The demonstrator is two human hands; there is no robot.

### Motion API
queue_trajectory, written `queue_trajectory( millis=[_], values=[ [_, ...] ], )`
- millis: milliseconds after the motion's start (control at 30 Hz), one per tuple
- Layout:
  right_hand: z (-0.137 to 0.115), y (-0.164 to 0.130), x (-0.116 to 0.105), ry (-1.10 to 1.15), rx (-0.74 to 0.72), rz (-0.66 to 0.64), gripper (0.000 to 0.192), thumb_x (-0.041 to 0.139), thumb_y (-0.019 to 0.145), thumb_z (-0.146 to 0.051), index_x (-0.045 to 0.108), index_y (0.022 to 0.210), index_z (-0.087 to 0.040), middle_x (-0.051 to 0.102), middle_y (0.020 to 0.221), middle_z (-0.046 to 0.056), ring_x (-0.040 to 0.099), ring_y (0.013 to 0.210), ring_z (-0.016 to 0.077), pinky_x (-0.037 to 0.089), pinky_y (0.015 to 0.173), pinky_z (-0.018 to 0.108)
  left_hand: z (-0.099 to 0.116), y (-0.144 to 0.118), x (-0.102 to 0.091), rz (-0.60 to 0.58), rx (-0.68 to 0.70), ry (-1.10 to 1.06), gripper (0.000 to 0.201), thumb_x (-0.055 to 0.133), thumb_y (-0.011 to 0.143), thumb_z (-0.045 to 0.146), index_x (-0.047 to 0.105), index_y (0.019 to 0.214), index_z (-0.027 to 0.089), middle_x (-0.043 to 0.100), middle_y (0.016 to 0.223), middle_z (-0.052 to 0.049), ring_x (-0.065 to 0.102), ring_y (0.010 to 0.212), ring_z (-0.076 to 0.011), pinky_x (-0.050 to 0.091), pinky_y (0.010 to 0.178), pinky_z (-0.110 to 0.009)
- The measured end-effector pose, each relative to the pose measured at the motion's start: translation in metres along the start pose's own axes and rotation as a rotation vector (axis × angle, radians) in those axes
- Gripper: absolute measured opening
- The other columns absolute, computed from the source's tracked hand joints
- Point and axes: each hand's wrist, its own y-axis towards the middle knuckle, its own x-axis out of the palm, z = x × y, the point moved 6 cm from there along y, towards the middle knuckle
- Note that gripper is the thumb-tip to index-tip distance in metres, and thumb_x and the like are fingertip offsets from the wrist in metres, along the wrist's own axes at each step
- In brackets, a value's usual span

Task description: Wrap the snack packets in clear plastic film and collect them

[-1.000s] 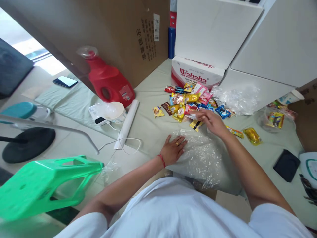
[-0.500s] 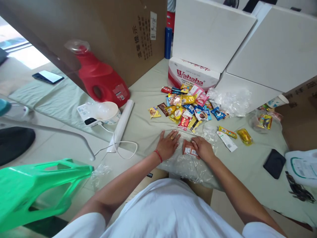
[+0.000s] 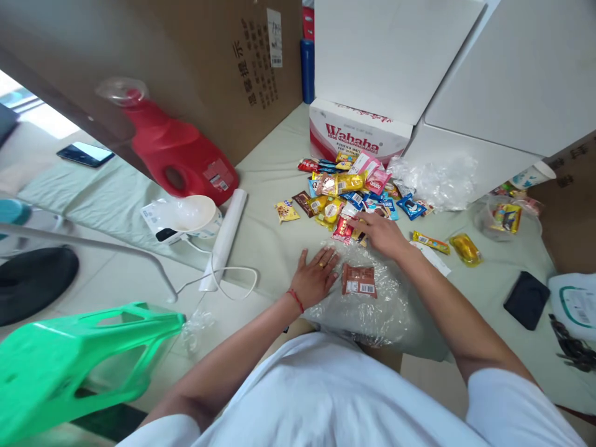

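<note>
From where I'm standing, the brown packet [image 3: 358, 280] is lying alone on the clear plastic sheet [image 3: 384, 316], while half a second ago the right hand [image 3: 382, 234] was touching it. That hand is now reaching over the near edge of the snack pile [image 3: 351, 182], its fingers beside a red packet [image 3: 342, 230], and I cannot tell whether they are gripping anything. The left hand [image 3: 313, 282] is staying flat, fingers spread, just left of the brown packet.
</note>
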Motion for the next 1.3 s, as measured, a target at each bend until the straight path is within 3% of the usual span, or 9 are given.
queue_trajectory(
  millis=[200, 300, 433, 567, 700, 800, 967, 1133, 1300],
  values=[
    [-0.011, 0.060, 0.007, -0.090, -0.161, -0.159, 0.033, 0.051, 0.101, -0.016, 0.073, 0.125, -0.019, 0.070, 0.118, 0.012, 0.058, 0.108, 0.0262, 0.042, 0.090, 0.034, -0.005, -0.001, 0.001, 0.023, -0.027, 0.001, 0.053, 0.032, 0.108, 0.043, 0.044, 0.158, 0.030, 0.042, 0.165, -0.009, 0.038, 0.154, -0.0278, 0.014, 0.127, -0.066],
    [0.004, 0.031, -0.030, 0.001, -0.015, 0.065, 0.033, 0.049, 0.102, -0.021, 0.072, 0.125, -0.017, 0.069, 0.110, 0.013, 0.058, 0.105, 0.0270, 0.044, 0.090, 0.035, -0.009, 0.000, -0.001, 0.021, -0.019, -0.001, 0.052, 0.031, 0.108, 0.042, 0.043, 0.158, 0.032, 0.044, 0.164, -0.008, 0.039, 0.154, -0.0279, 0.016, 0.126, -0.067],
    [-0.009, -0.054, -0.071, 0.198, 0.186, 0.360, 0.034, 0.046, 0.103, -0.028, 0.068, 0.127, -0.019, 0.066, 0.109, 0.012, 0.062, 0.095, 0.0246, 0.050, 0.087, 0.037, -0.015, 0.006, 0.000, 0.019, -0.018, -0.019, 0.052, 0.032, 0.108, 0.039, 0.043, 0.158, 0.034, 0.045, 0.164, -0.007, 0.042, 0.152, -0.0282, 0.015, 0.126, -0.066],
    [-0.056, -0.114, -0.037, 0.278, 0.363, 0.360, 0.032, 0.048, 0.101, -0.028, 0.068, 0.125, -0.022, 0.065, 0.101, 0.010, 0.063, 0.084, 0.0241, 0.053, 0.078, 0.037, -0.024, 0.014, -0.001, -0.014, -0.020, -0.052, 0.052, 0.032, 0.107, 0.038, 0.045, 0.157, 0.031, 0.046, 0.164, -0.009, 0.042, 0.152, -0.0277, 0.019, 0.126, -0.064],
    [-0.088, -0.123, 0.018, 0.221, 0.468, 0.142, 0.038, 0.043, 0.099, -0.022, 0.066, 0.129, -0.019, 0.065, 0.102, 0.013, 0.063, 0.083, 0.0260, 0.054, 0.074, 0.037, -0.033, -0.006, -0.021, 0.130, -0.049, -0.094, 0.049, 0.040, 0.103, 0.036, 0.056, 0.148, 0.022, 0.050, 0.159, -0.014, 0.036, 0.154, -0.0309, 0.029, 0.124, -0.060],
    [-0.093, -0.137, 0.013, 0.226, 0.448, 0.134, 0.041, 0.045, 0.102, -0.030, 0.059, 0.139, -0.017, 0.065, 0.106, 0.015, 0.063, 0.092, 0.0295, 0.055, 0.081, 0.041, -0.022, -0.048, -0.034, 0.244, 0.131, -0.169, 0.043, 0.048, 0.100, 0.035, 0.061, 0.138, 0.021, 0.060, 0.147, -0.016, 0.041, 0.151, -0.0320, 0.035, 0.123, -0.057],
    [-0.107, -0.201, 0.001, 0.275, 0.183, 0.038, 0.039, 0.059, 0.100, -0.040, 0.062, 0.137, -0.027, 0.068, 0.117, 0.014, 0.062, 0.104, 0.0312, 0.054, 0.090, 0.047, 0.010, -0.117, -0.007, 0.026, 0.561, -0.173, 0.030, 0.064, 0.097, 0.040, 0.067, 0.126, 0.035, 0.064, 0.143, -0.008, 0.046, 0.149, -0.0305, 0.025, 0.128, -0.062],
    [-0.106, -0.247, 0.042, 0.226, 0.142, 0.034, 0.038, 0.053, 0.101, -0.025, 0.067, 0.135, -0.031, 0.067, 0.135, 0.013, 0.060, 0.122, 0.0328, 0.050, 0.102, 0.056, 0.007, -0.112, 0.018, -0.066, 0.443, -0.098, 0.031, 0.060, 0.100, 0.022, 0.070, 0.125, 0.039, 0.066, 0.143, -0.005, 0.048, 0.148, -0.0258, 0.025, 0.128, -0.062],
    [-0.087, -0.233, 0.036, 0.492, 0.169, 0.034, 0.031, 0.047, 0.105, -0.035, 0.076, 0.114, -0.027, 0.075, 0.114, 0.011, 0.068, 0.104, 0.0256, 0.054, 0.093, 0.046, 0.004, -0.087, -0.002, -0.077, 0.329, -0.281, 0.031, 0.046, 0.104, 0.031, 0.077, 0.099, 0.027, 0.074, 0.129, -0.007, 0.048, 0.148, -0.0251, 0.034, 0.126, -0.055]
  ],
)
